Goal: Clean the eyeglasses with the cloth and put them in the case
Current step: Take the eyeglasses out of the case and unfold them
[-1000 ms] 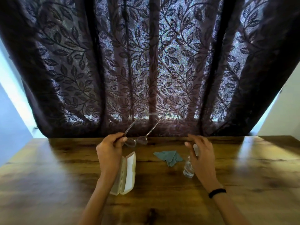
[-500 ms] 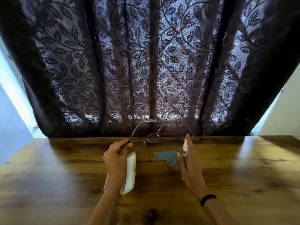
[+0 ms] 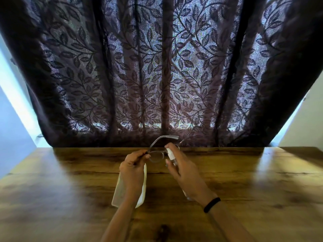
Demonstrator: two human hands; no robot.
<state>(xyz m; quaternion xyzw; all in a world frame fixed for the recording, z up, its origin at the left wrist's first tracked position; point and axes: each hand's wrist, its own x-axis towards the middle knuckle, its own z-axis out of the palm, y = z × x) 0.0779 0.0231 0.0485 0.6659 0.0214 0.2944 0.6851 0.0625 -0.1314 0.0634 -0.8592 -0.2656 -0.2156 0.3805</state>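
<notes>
The left hand (image 3: 133, 165) pinches the eyeglasses (image 3: 157, 154) (temples up) above the open case (image 3: 129, 193); the right hand (image 3: 183, 172) grips a spray bottle (image 3: 170, 155) — now raised beside the lens, hiding the cloth.

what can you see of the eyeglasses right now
The eyeglasses have a thin, pale translucent frame with rounded clear lenses. Both temples are unfolded and rise toward the curtain. They are lifted above the wooden table, pinched at one end by the left hand. The right hand holds a small spray bottle right beside the lenses, covering part of one.
</notes>
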